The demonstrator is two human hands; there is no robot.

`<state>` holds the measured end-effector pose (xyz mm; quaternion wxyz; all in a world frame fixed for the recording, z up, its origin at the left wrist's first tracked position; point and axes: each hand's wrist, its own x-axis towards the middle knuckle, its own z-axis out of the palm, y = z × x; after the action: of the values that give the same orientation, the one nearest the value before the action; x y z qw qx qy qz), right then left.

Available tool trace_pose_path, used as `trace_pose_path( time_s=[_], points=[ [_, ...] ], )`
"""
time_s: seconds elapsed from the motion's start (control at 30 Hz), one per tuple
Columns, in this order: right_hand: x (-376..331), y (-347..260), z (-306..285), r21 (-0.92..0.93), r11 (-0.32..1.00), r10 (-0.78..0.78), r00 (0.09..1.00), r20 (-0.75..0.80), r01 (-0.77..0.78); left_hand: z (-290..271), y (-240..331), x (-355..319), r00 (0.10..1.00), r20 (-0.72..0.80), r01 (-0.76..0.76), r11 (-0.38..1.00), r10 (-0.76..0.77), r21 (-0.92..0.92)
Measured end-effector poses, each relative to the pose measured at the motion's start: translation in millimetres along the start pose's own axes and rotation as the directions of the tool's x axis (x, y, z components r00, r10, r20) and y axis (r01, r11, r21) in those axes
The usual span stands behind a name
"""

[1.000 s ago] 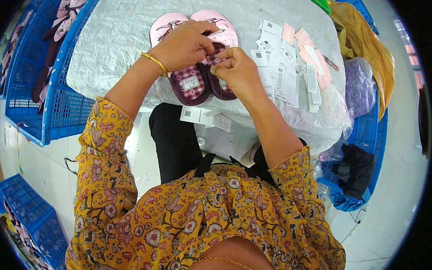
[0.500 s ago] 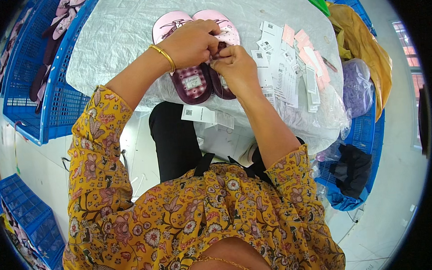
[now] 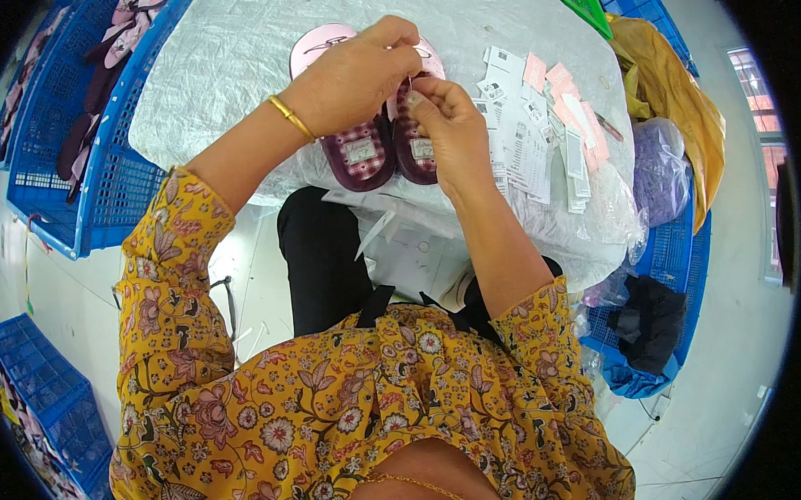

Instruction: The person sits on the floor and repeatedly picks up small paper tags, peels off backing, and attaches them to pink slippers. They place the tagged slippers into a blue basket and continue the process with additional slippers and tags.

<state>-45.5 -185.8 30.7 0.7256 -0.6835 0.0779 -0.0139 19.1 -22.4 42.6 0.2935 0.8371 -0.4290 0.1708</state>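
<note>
Pink-and-plum slippers (image 3: 361, 167) side by side on the worktop (image 3: 232, 70), toes pointing away. Pair aligned; handwork at the right one looks unfinished. Right hand (image 3: 456, 131): thumb and forefinger pinched on a thin pale strand (image 3: 410, 83). Left hand (image 3: 348, 82): fingers bunched above, grip unclear. Loose labels (image 3: 526, 146) rightward. Crinkled plastic (image 3: 207, 124) covers the worktop; blue crates (image 3: 120, 164), pale floor (image 3: 719, 370) around.

Slippers (image 3: 356, 170), 2: matt cloth. Table cover (image 3: 232, 79): crinkled, glossy plastic film. Tags (image 3: 523, 160): smooth paper. Blue crate (image 3: 116, 182): perforated plastic. Bangle (image 3: 291, 119): polished yellow metal. Blouse (image 3: 371, 403): matt cloth. Purple bag (image 3: 661, 165): thin, glossy plastic.
</note>
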Motion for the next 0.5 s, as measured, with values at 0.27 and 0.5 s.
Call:
trace_pose_path(
  time_s=[0.27, 0.5],
  points=[
    [0, 4, 5, 0.068, 0.985, -0.169, 0.963, 0.212, 0.158, -31, 16, -19, 0.993, -0.114, 0.007, 0.999, -0.012, -0.039],
    [0, 11, 10, -0.339, 0.921, -0.136, 0.974, 0.183, 0.192, -13, -2, -45, 0.982, -0.181, 0.063, 0.995, -0.048, 0.076]
  ],
)
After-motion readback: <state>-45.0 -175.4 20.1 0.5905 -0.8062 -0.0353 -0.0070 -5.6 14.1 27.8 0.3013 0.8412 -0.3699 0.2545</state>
